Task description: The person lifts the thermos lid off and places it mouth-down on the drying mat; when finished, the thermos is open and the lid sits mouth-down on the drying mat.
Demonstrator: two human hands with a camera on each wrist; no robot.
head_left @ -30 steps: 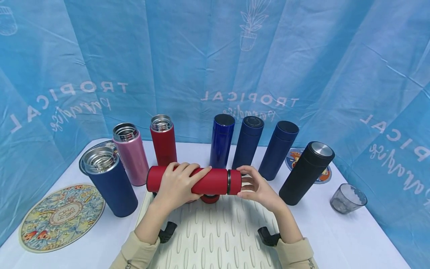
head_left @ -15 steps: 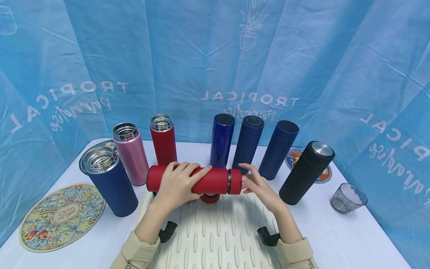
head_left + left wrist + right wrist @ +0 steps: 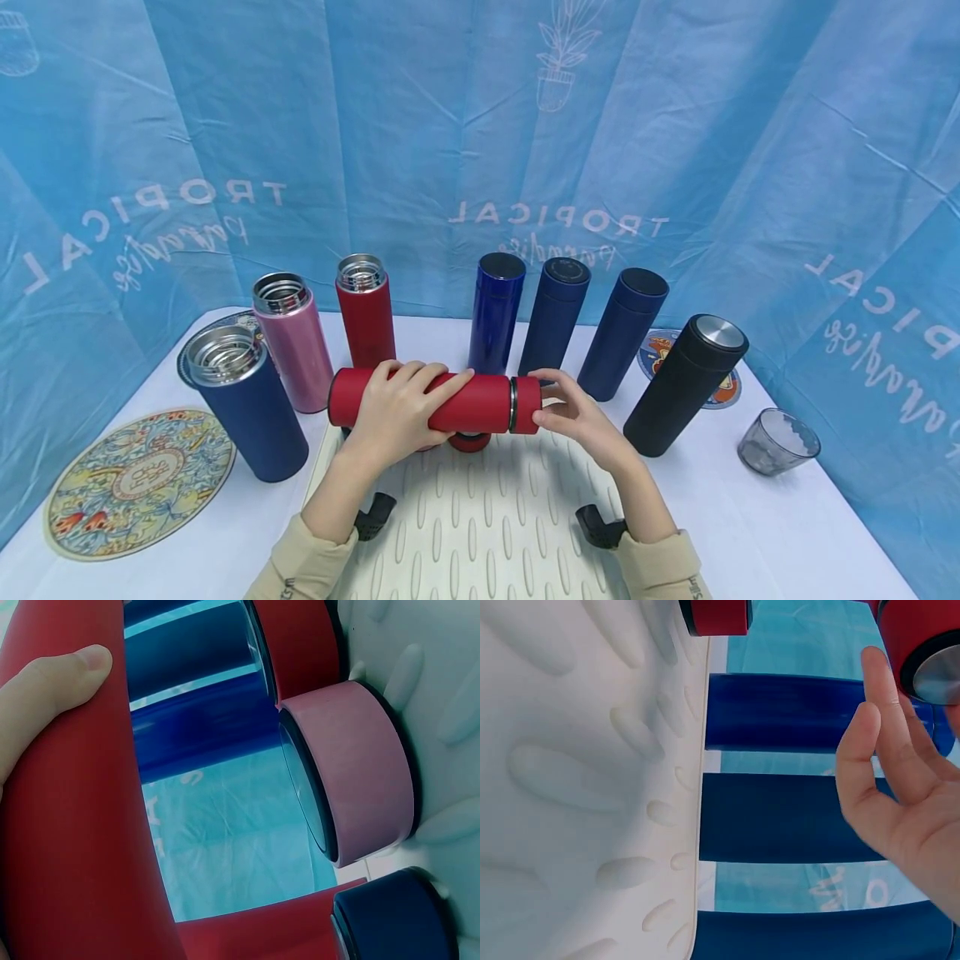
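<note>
A red thermos flask (image 3: 480, 403) lies level above the pale ridged board (image 3: 472, 533). Around its body wraps my left hand (image 3: 401, 412), fingers over the top; the left wrist view shows the thumb (image 3: 94, 664) against the red wall. At the flask's right end is a red lid (image 3: 527, 405) with a dark and silver band beside it. My right hand (image 3: 581, 417) holds this lid by its edge between fingertips and thumb. In the right wrist view, other fingers (image 3: 885, 697) extend beside the lid's silver top (image 3: 939, 675).
Under the flask, red (image 3: 469, 442), pink (image 3: 352, 772) and navy (image 3: 394, 915) lids stand on the board. Lidless navy (image 3: 251, 417), pink (image 3: 296, 358) and red (image 3: 366, 329) flasks stand left; capped blue ones (image 3: 491, 325) behind, a black one (image 3: 678, 392) and a glass (image 3: 777, 443) right.
My right fingers came off the lid, spread beside it, and now hold its edge again. The left hand and the flask have stayed in place.
</note>
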